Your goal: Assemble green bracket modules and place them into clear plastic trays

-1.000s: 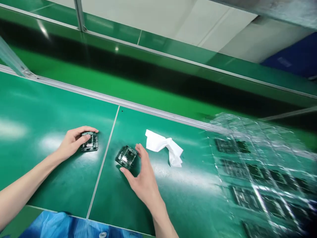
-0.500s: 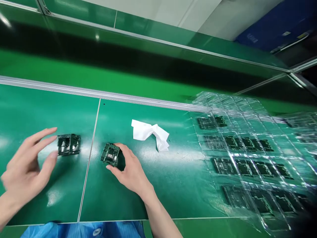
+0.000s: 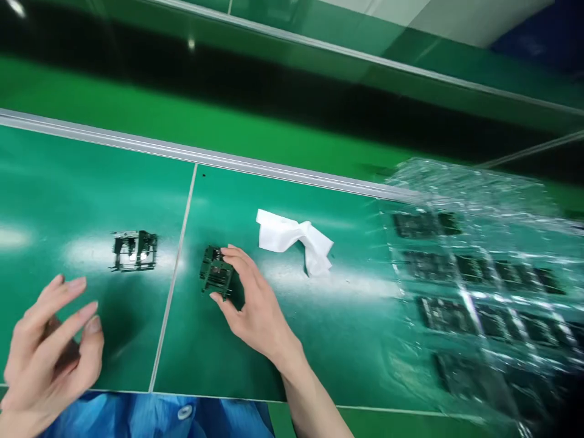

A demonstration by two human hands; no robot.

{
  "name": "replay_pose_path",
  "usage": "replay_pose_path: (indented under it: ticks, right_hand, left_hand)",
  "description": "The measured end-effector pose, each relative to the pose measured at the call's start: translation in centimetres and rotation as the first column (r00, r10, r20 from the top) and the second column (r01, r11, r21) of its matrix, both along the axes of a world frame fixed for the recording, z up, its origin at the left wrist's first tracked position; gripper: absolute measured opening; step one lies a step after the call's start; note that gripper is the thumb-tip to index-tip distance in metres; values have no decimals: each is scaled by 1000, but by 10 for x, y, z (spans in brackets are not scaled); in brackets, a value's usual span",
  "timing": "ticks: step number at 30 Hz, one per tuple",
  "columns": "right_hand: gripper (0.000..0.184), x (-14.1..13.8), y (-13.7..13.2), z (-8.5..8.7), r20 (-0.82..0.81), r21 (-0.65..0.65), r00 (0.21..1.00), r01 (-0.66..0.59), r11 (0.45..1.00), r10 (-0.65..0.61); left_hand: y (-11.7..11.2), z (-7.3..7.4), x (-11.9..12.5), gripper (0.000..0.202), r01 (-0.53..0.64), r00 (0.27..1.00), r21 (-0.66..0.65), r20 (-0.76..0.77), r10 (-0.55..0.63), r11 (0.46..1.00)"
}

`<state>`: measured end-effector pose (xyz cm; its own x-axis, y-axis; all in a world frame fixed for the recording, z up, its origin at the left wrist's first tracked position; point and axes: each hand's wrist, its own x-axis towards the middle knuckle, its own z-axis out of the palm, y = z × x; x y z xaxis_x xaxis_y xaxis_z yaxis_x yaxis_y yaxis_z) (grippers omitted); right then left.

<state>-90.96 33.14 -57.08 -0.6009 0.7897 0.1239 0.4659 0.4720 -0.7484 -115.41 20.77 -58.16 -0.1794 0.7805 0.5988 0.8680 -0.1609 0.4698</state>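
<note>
My right hand (image 3: pixel 260 316) grips a small dark part (image 3: pixel 216 271), squarish and frame-like with what looks like electronics inside, between thumb and fingers, at the green table surface. A similar dark framed part (image 3: pixel 135 250) stands alone on the table left of the seam, with bright spots inside it. My left hand (image 3: pixel 55 350) hovers below and left of that part, apart from it, its fingers loosely curled and spread, holding nothing.
A crumpled white cloth (image 3: pixel 292 238) lies right of my right hand. Further right, clear plastic trays (image 3: pixel 410 292) hold several dark parts in rows, blurred. A metal rail (image 3: pixel 237 162) runs along the table's back edge. A thin seam (image 3: pixel 176 274) crosses the green table.
My left hand has drawn back toward me, away from the left part, which stays on the table. My right hand still holds its part, now turned somewhat. The view has shifted.
</note>
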Motion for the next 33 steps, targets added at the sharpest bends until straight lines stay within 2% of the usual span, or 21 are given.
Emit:
replay_pose_path:
  ticks: [2,3,6,8,11,14,18,21,23,25,27,29,31,33]
  right_hand:
    - [48,1,3,-1,11,12,1000,-18,1000,18]
    - [47,0,5,-2,21,10,999,-26,1000,26]
    - [47,-4,12,-3,49,-58,998,-38,998,40]
    - [48,-9,18,-3,58,-121,996,-56,991,63]
    - [50,-20,27,-1,52,-157,994,-83,984,92]
    - [53,-31,32,0,46,-162,995,-84,983,92]
    - [53,-36,29,-2,39,-164,992,-114,980,122]
    - [54,-30,27,-5,72,-168,987,-130,977,144]
    - [65,-25,28,-1,137,-151,979,-132,980,153]
    - [84,-26,32,12,193,-97,965,-159,982,175]
    - [93,-40,41,31,225,41,953,-216,976,202]
    - [85,-69,58,49,283,267,935,-292,918,214]
    - [68,-105,80,64,415,475,892,-379,794,178]
    - [55,-142,99,77,536,566,836,-457,686,115]
  left_hand:
    - [7,-3,-15,73,-101,995,-84,16,103,991]
    - [12,-4,-24,73,-97,992,-178,57,109,979]
    - [30,-7,-47,79,87,966,-485,255,45,870]
    - [44,-7,-55,87,186,940,-550,340,14,814]
    - [64,-7,-53,86,225,926,-541,378,-5,810]
    - [75,-6,-43,68,222,930,-518,367,-20,826]
    - [72,-8,-34,51,271,947,-327,258,-191,905]
    - [67,-10,-32,47,306,944,-224,198,-265,925]
    - [64,-11,-34,50,292,943,-278,244,-227,915]
    - [61,-15,-38,55,251,939,-381,319,-128,890]
    - [59,-23,-42,61,203,920,-451,391,-12,869]
    - [59,-35,-43,66,183,881,-459,470,63,869]
    - [60,-47,-41,70,200,846,-438,529,71,877]
    - [65,-54,-36,69,215,842,-409,538,44,887]
